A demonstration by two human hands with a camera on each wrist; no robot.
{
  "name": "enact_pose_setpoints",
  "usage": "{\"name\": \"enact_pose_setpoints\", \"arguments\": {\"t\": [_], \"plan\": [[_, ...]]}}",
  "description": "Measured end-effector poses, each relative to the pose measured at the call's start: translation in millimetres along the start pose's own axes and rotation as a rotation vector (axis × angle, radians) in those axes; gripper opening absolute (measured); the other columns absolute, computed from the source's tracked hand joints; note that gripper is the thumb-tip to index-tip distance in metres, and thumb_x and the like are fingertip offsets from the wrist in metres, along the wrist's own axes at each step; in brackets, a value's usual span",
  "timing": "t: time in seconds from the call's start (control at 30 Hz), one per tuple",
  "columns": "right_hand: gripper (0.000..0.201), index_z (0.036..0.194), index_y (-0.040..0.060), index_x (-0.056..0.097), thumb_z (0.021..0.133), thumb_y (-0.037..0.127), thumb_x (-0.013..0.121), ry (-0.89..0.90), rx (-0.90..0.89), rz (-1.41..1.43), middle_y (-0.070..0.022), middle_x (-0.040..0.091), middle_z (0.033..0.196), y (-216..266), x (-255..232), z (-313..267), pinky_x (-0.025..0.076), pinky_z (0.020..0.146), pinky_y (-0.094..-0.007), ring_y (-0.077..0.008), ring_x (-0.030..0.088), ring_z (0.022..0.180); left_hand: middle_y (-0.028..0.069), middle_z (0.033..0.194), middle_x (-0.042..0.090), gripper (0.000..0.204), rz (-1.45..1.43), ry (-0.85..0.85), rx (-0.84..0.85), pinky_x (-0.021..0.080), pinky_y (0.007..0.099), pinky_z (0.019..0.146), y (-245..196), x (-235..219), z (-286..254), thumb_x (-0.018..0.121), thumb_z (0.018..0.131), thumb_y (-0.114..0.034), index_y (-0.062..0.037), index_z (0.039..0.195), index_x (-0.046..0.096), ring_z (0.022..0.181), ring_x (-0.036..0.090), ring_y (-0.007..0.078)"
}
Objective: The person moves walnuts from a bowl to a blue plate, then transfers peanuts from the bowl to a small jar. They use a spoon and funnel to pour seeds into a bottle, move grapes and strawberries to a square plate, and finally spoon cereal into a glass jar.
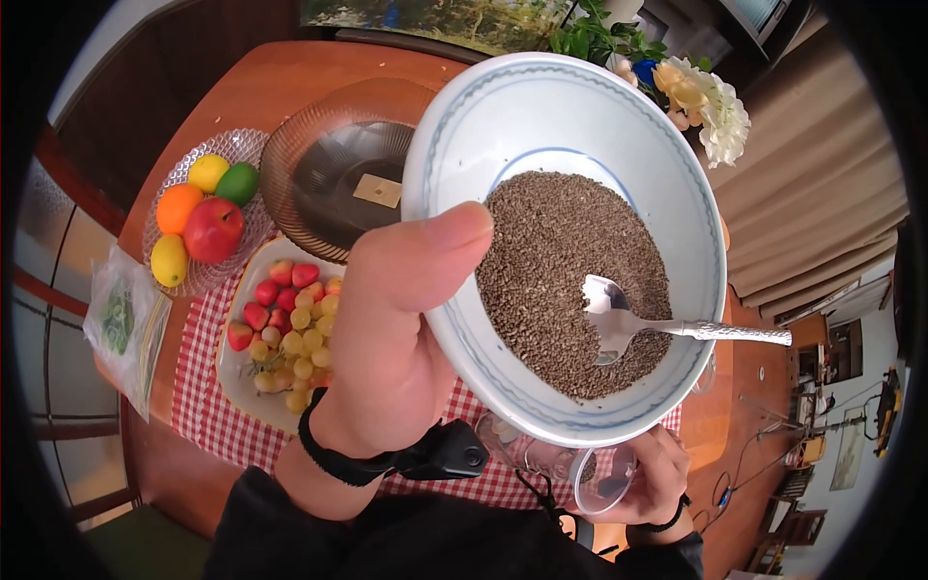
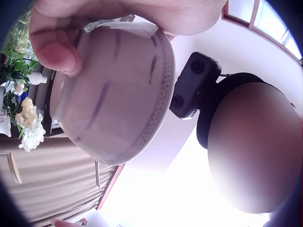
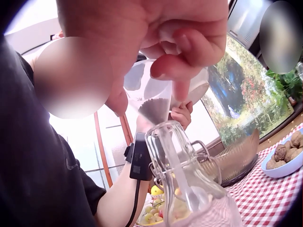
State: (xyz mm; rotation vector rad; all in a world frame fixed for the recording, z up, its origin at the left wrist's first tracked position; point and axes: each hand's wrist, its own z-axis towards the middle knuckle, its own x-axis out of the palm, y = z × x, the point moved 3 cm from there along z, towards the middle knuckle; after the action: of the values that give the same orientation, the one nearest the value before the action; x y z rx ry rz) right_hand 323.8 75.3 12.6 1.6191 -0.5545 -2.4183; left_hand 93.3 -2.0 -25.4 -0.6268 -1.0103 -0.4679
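Observation:
My left hand [image 1: 411, 319] grips a white bowl [image 1: 556, 116] with blue bands, thumb over its rim and fingers beneath. The bowl tilts and holds many tiny dark grey-brown seeds [image 1: 556, 261]. A metal spoon [image 1: 715, 331] lies in them, its handle across the rim. Below the bowl, my right hand [image 1: 662, 478] holds a clear plastic funnel [image 3: 135, 90] by its rim. Some of the dark seeds rest in the funnel's cone. Its stem reaches down into the neck of a clear glass swing-top bottle [image 3: 208, 189] with an open wire clasp.
A glass plate [image 1: 256, 145] of mixed fruit and a dish [image 1: 232, 372] of grapes and small red fruit stand left. Behind them is a large brown glass bowl [image 1: 290, 174]. A plastic bag [image 1: 121, 329] lies at the table's left edge; flowers [image 1: 720, 116] stand back right.

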Motion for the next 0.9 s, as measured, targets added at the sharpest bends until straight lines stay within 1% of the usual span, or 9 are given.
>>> {"name": "enact_pose_setpoints", "arguments": {"t": [0.03, 0.13, 0.23, 0.33, 0.43, 0.53, 0.63, 0.73, 0.9], "plan": [[0.066, 0.107, -0.0043, 0.060, 0.060, 0.035, 0.086, 0.012, 0.030, -0.032, -0.0051, 0.064, 0.081, 0.1, -1.3, -0.7, 0.047, 0.060, -0.0238, -0.0155, 0.062, 0.068, 0.0094, 0.112, 0.061, 0.025, -0.037, 0.068, 0.021, 0.042, 0.0317, 0.095, -0.2, -1.6, 0.2, 0.051, 0.092, -0.015, -0.0036, 0.113, 0.058, 0.105, 0.057, 0.0164], [0.065, 0.106, -0.0044, 0.060, 0.060, 0.035, 0.086, -0.006, 0.004, -0.025, -0.0056, 0.065, 0.082, 1.0, -2.8, 2.2, 0.048, 0.058, -0.0232, -0.0145, 0.061, 0.067, 0.0089, 0.112, 0.061, 0.025, 0.027, 0.002, -0.107, 0.042, 0.0315, 0.095, -0.9, 1.1, 2.2, 0.051, 0.092, -0.015, -0.0036, 0.112, 0.058, 0.105, 0.056, 0.0157], [0.065, 0.105, -0.0047, 0.060, 0.060, 0.036, 0.086, -0.041, -0.014, 0.004, -0.0060, 0.065, 0.082, 1.9, -1.9, 5.0, 0.048, 0.057, -0.0233, -0.0143, 0.061, 0.067, 0.0083, 0.111, 0.061, 0.025, 0.027, 0.009, -0.106, 0.042, 0.0310, 0.094, -1.9, 2.7, 1.9, 0.051, 0.092, -0.016, -0.0038, 0.112, 0.058, 0.103, 0.056, 0.0147], [0.065, 0.104, -0.0049, 0.060, 0.060, 0.037, 0.086, -0.049, -0.025, -0.008, -0.0058, 0.065, 0.081, 1.8, -2.0, 5.4, 0.049, 0.057, -0.0236, -0.0142, 0.061, 0.067, 0.0077, 0.110, 0.061, 0.025, -0.032, -0.028, -0.080, 0.041, 0.0305, 0.093, -3.2, 5.7, -0.5, 0.051, 0.092, -0.017, -0.0043, 0.113, 0.058, 0.102, 0.056, 0.0139], [0.066, 0.104, -0.0048, 0.060, 0.060, 0.037, 0.086, -0.037, -0.003, -0.067, -0.0061, 0.065, 0.082, 4.2, -4.3, 4.6, 0.050, 0.057, -0.0242, -0.0145, 0.061, 0.068, 0.0074, 0.110, 0.061, 0.025, 0.149, -0.074, 0.029, 0.042, 0.0296, 0.092, -5.9, 12.9, -0.8, 0.051, 0.092, -0.017, -0.0048, 0.113, 0.058, 0.102, 0.056, 0.0134], [0.067, 0.105, -0.0046, 0.060, 0.060, 0.037, 0.086, -0.040, -0.007, -0.064, -0.0064, 0.066, 0.083, 4.3, -4.7, 5.3, 0.050, 0.058, -0.0246, -0.0148, 0.062, 0.068, 0.0072, 0.109, 0.061, 0.026, 0.108, -0.179, -0.091, 0.042, 0.0289, 0.092, -8.9, 18.2, 2.4, 0.052, 0.092, -0.018, -0.0046, 0.113, 0.058, 0.101, 0.057, 0.0130], [0.068, 0.106, -0.0045, 0.060, 0.059, 0.038, 0.086, -0.047, -0.002, -0.077, -0.0067, 0.066, 0.084, 5.2, -4.5, 5.0, 0.050, 0.058, -0.0249, -0.0151, 0.063, 0.069, 0.0071, 0.108, 0.062, 0.030, -0.050, -0.057, -0.186, 0.043, 0.0281, 0.090, -3.4, 8.9, 4.7, 0.053, 0.091, -0.021, -0.0025, 0.114, 0.057, 0.099, 0.058, 0.0129], [0.069, 0.107, -0.0045, 0.060, 0.059, 0.038, 0.086, -0.054, 0.003, -0.055, -0.0068, 0.066, 0.084, 4.4, -4.6, 4.5, 0.050, 0.058, -0.0250, -0.0150, 0.063, 0.069, 0.0075, 0.106, 0.063, 0.034, -0.076, -0.110, -0.278, 0.045, 0.0280, 0.088, -3.5, 14.1, 5.9, 0.053, 0.090, -0.024, -0.0001, 0.115, 0.056, 0.096, 0.059, 0.0134], [0.068, 0.107, -0.0042, 0.060, 0.059, 0.036, 0.087, -0.042, 0.002, -0.046, -0.0064, 0.065, 0.085, 3.2, -4.7, 4.2, 0.050, 0.058, -0.0249, -0.0148, 0.063, 0.071, 0.0082, 0.107, 0.063, 0.035, -0.090, -0.094, -0.283, 0.046, 0.0281, 0.087, -3.6, 16.1, 7.4, 0.052, 0.090, -0.024, 0.0008, 0.115, 0.056, 0.096, 0.060, 0.0138]]}}
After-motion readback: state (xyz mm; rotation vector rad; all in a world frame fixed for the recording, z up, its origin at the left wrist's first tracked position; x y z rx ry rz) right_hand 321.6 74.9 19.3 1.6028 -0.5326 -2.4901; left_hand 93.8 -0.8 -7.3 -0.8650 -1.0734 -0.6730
